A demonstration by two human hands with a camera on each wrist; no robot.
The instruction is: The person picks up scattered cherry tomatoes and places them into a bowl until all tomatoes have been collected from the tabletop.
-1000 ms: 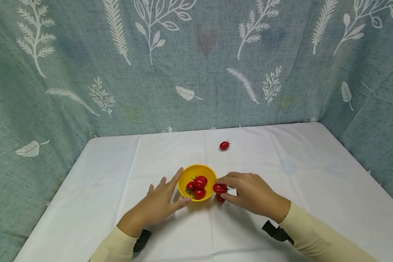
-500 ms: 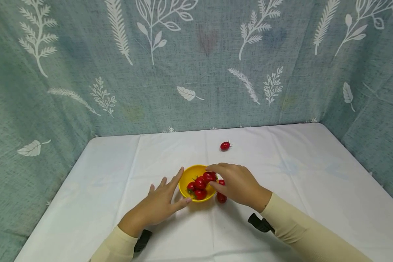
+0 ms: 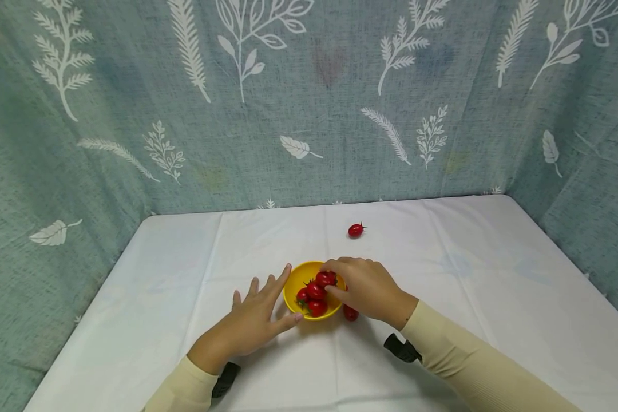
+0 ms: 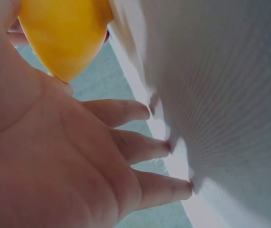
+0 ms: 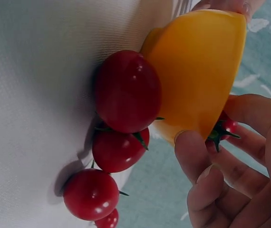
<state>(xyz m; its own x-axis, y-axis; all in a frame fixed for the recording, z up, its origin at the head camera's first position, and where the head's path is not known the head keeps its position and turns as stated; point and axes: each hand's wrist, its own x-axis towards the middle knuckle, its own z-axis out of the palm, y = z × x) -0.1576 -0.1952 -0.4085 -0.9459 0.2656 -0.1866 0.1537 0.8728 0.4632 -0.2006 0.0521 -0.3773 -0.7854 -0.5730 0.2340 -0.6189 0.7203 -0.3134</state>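
Observation:
A yellow bowl holds several red cherry tomatoes. My left hand rests beside it, straight index finger and thumb at the rim; in the left wrist view its other fingertips touch the cloth. Over the bowl's right side, my right hand pinches a cherry tomato between thumb and fingers. In the right wrist view, that tomato's green stalk shows behind the rim. Under the right hand, a cherry tomato lies close by the bowl.
One cherry tomato lies alone toward the back of the white-covered table. The right wrist view shows several tomatoes lined up on the cloth beside the bowl. A green leaf-patterned curtain hangs behind the table.
My right hand has carried a cherry tomato left from beside the bowl to above its inside, then lowered slightly inward. The left hand has stayed by the rim.

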